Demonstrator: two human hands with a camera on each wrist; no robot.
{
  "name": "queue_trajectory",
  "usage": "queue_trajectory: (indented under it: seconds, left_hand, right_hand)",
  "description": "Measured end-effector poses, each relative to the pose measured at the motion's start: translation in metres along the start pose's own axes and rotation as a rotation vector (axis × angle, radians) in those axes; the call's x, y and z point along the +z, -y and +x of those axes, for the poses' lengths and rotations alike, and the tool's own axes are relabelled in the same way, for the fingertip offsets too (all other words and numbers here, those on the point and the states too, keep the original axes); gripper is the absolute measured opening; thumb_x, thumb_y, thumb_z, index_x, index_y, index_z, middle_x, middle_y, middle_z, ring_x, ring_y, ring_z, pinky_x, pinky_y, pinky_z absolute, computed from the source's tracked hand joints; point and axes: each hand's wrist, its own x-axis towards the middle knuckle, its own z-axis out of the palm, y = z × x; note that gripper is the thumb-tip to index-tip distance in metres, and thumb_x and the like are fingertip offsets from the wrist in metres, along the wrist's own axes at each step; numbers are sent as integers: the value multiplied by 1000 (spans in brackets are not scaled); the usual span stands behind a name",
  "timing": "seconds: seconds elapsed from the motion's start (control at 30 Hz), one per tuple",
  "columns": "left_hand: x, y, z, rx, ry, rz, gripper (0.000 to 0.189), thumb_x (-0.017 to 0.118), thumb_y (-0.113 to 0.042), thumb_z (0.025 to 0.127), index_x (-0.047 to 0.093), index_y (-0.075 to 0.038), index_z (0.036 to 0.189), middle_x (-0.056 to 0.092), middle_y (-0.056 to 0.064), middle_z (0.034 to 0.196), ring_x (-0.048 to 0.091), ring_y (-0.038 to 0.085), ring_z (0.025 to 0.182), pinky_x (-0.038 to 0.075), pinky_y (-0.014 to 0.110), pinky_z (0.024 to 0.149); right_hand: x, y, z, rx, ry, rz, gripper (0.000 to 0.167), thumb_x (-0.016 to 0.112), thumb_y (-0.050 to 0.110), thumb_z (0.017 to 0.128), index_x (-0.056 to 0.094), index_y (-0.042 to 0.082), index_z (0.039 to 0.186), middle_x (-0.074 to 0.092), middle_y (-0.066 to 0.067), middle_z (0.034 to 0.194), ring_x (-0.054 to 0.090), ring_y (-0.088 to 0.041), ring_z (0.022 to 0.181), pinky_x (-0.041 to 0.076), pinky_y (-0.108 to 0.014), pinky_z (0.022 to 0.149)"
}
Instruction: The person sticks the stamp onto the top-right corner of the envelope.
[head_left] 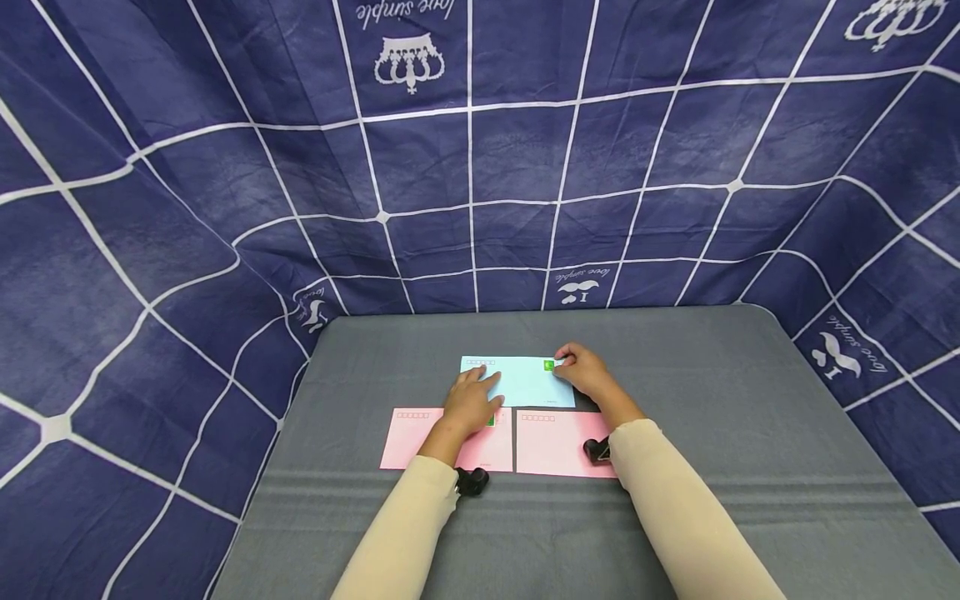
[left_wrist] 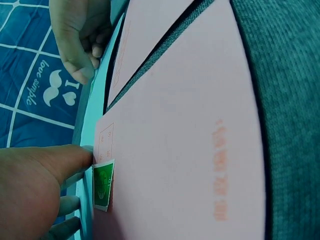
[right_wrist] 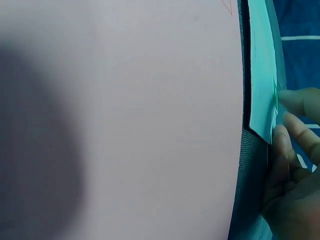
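Note:
A pale blue envelope (head_left: pixel 525 385) lies behind two pink envelopes on a grey cloth. My left hand (head_left: pixel 471 402) rests with spread fingers on the blue envelope's left part, its wrist over the left pink envelope (head_left: pixel 412 442). At the blue envelope's top right corner, my right hand (head_left: pixel 587 372) pinches a green postage stamp (head_left: pixel 549 365) by its right edge. That stamp appears nearly edge-on in the right wrist view. Another green stamp (left_wrist: pixel 103 185) sits on the left pink envelope, close to my left thumb. My right sleeve partly hides the right pink envelope (head_left: pixel 555 446).
Grey cloth (head_left: pixel 375 517) covers the table around the envelopes. A blue curtain (head_left: pixel 517 158) with white grid lines surrounds the back and sides. Dark wrist cameras (head_left: pixel 472 481) are strapped under both wrists.

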Motion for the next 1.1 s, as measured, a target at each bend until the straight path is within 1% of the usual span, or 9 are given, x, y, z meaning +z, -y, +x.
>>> queue_trajectory:
  seconds: [0.1,0.23,0.43,0.53,0.8,1.1]
  left_hand:
    - [0,0,0,1,-1,3,55,55,-40,103,44,-22,154,32,9,165,26,33,154,27,52,124]
    - [1,0,-1,2,-4,-4,55,56,-39,103,45,-21,154,33,9,165,26,33,154,27,52,124]
    - [2,0,0,7,-8,14,55,56,-39,103,45,-21,154,34,10,165,28,34,152,27,52,124]
    - [2,1,0,9,-9,15,55,56,-39,103,45,-21,154,33,10,165,28,34,153,28,52,123]
    - [2,1,-1,16,-24,16,55,57,-39,102,47,-20,153,35,11,164,30,35,151,30,53,122]
    - [2,1,-1,18,-23,12,54,56,-38,103,47,-19,152,35,11,164,30,36,151,29,53,122]
  right_hand:
    - [-1,0,-2,-13,21,1,30,71,15,90,64,7,118,58,-6,92,54,-22,85,40,-29,75]
    - [-2,1,-3,-28,32,-12,30,70,14,91,64,8,120,57,-6,91,53,-22,84,39,-29,75]
    - [0,1,-2,-23,24,-47,26,70,14,92,67,10,118,56,-7,93,53,-23,87,38,-31,76]
    - [1,0,-1,-34,20,-66,25,70,14,92,67,9,117,57,-7,93,53,-24,87,38,-31,76]
    - [1,0,-1,-31,17,-55,24,70,13,92,68,8,116,56,-7,93,53,-24,87,38,-31,77]
    - [0,1,-3,-32,16,-56,25,69,13,93,67,8,116,56,-7,92,54,-24,86,39,-31,76]
